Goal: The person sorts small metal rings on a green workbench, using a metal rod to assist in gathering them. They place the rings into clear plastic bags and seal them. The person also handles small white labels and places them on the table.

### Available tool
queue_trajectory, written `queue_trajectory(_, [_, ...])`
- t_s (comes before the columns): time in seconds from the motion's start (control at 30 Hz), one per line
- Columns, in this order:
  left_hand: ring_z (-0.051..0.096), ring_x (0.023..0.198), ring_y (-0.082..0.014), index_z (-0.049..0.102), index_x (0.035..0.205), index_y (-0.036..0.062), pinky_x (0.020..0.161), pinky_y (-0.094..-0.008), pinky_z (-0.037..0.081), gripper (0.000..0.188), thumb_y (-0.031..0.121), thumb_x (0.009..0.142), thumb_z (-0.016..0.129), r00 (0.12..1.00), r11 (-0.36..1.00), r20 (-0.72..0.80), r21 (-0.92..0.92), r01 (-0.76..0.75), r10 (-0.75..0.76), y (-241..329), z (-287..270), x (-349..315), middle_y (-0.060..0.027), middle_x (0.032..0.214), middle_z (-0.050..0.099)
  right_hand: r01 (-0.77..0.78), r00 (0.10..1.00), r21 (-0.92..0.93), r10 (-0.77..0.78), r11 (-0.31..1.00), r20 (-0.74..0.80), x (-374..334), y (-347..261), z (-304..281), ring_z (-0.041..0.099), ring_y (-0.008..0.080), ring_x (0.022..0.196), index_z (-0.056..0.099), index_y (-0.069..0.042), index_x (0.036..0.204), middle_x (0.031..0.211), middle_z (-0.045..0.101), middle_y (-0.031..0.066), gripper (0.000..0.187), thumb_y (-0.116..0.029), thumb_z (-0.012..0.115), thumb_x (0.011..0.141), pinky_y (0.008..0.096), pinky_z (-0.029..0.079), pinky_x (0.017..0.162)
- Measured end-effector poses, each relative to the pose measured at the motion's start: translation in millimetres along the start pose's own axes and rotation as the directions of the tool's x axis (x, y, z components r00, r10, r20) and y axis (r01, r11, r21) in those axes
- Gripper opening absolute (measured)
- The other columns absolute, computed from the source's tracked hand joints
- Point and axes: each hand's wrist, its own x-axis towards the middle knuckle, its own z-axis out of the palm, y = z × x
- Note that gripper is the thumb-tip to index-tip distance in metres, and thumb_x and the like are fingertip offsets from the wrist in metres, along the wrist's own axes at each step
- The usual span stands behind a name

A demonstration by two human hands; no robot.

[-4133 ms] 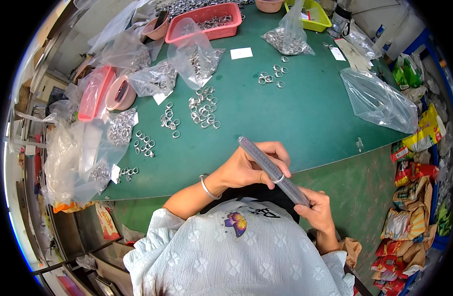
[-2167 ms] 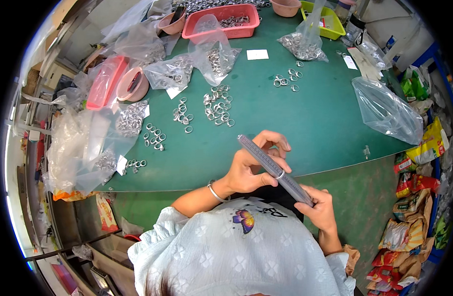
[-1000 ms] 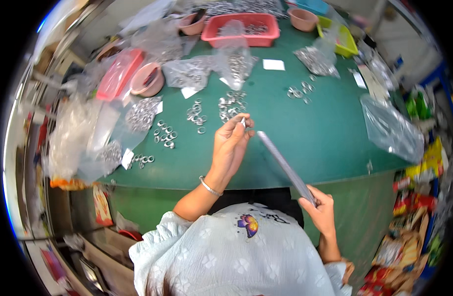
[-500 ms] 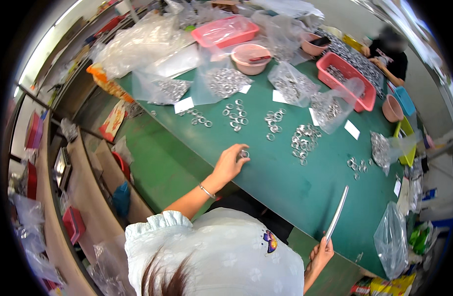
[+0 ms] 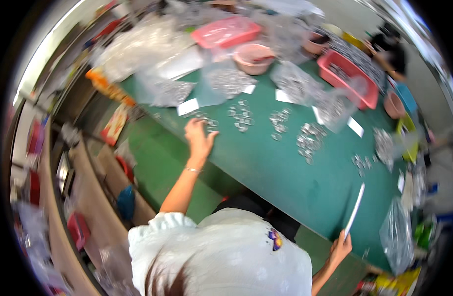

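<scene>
My left hand [image 5: 199,140] is over the leftmost group of silver rings [image 5: 211,123] at the table's near edge, thumb and fingers apart. Motion blurs its fingertips, and part of that group is hidden beneath them. My right hand [image 5: 341,248], lower right, is closed round the lower end of a long, tapered pale silver rod, like a ring sizing stick [image 5: 355,209], which points up and away over the green table [image 5: 280,182]. More ring groups lie in a row to the right: one group [image 5: 242,116], another group [image 5: 279,122], a denser heap [image 5: 310,140] and a small cluster [image 5: 362,164].
Clear bags of rings [image 5: 229,83] stand behind the groups, with white paper slips [image 5: 188,107] beside them. Pink tubs [image 5: 253,59] and a red-pink basket [image 5: 349,81] are farther back. Another person [image 5: 389,54] sits at the far right. Wooden shelves [image 5: 96,197] stand left.
My left hand has moved left and away to the leftmost ring group; the ring it pinched before no longer shows in it. My right hand and the rod appear slightly farther right.
</scene>
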Motion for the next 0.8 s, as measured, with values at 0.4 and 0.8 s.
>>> queue_trajectory(0.4, [0.033, 0.12, -0.0372, 0.046, 0.12, -0.0005, 0.101, -0.0453, 0.028, 0.053, 0.014, 0.075, 0.07, 0.992, 0.995, -0.11, -0.066, -0.069, 0.062, 10, 14, -9, -0.0205, 0.128, 0.038, 0.168, 0.885, -0.788, -0.442, 0.592, -0.143, 93, -13, -45, 0.056, 0.0397, 0.066, 0.064, -0.003, 0.085, 0.068, 0.058, 0.0198, 0.033, -0.035, 0.062, 0.081, 0.0457, 0.043, 0.06])
queue_trajectory(0.8, [0.038, 0.117, -0.0353, 0.047, 0.117, -0.0004, 0.099, -0.0408, 0.031, 0.041, 0.011, 0.08, 0.061, 0.968, 0.971, -0.21, -0.223, 0.086, -0.134, -6, 4, 1, -0.0192, 0.122, 0.042, 0.042, 0.804, -0.997, -0.595, 0.064, -0.004, 119, 8, -50, 0.055, 0.0297, 0.083, 0.059, -0.003, 0.095, 0.085, 0.054, 0.0127, 0.036, -0.037, 0.055, 0.085, 0.0422, 0.048, 0.058])
